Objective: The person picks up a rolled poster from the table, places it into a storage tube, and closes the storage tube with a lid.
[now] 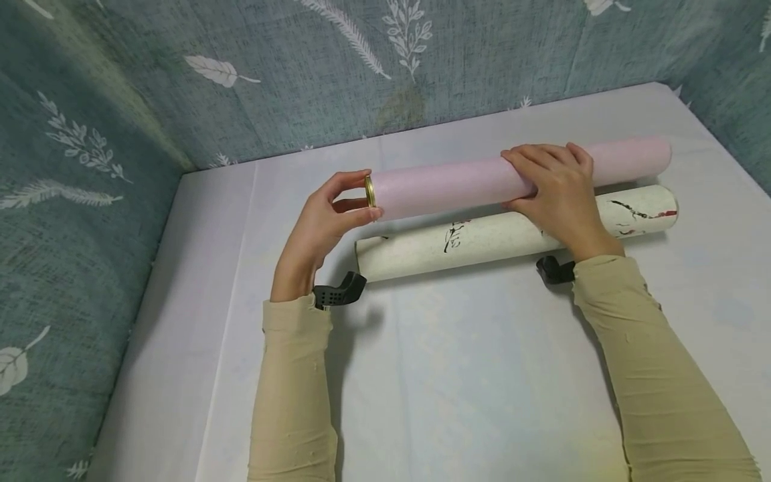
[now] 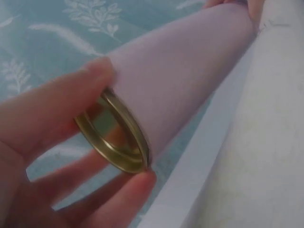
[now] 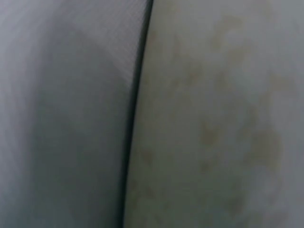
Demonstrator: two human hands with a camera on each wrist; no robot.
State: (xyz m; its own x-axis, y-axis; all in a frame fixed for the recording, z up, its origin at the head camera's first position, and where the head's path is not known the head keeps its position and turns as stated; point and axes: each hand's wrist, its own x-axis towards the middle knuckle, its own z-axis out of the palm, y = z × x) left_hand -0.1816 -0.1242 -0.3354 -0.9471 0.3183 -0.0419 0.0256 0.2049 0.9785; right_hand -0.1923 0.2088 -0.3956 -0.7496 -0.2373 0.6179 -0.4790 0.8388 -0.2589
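A long pale pink cardboard tube [image 1: 446, 189] lies across both hands in the head view, at the back of the table. My left hand [image 1: 322, 221] holds its left end, thumb and fingertips spread around the gold metal lid [image 2: 105, 153]. That lid has a raised rim and a recessed middle; how firmly it sits cannot be told. Farther right, my right hand [image 1: 563, 191] grips the pink tube from above, thumb on the near side. Just in front lies a cream tube [image 1: 488, 242] with dark brush writing and red marks. Only this speckled cream surface [image 3: 213, 118] and the cloth show in the right wrist view.
A white cloth [image 1: 458, 375] covers the table. Green-blue fabric with white leaf prints [image 1: 289, 80] stands behind and to the left. Black wrist-worn devices [image 1: 342, 290] sit below both hands, close to the cream tube's near side.
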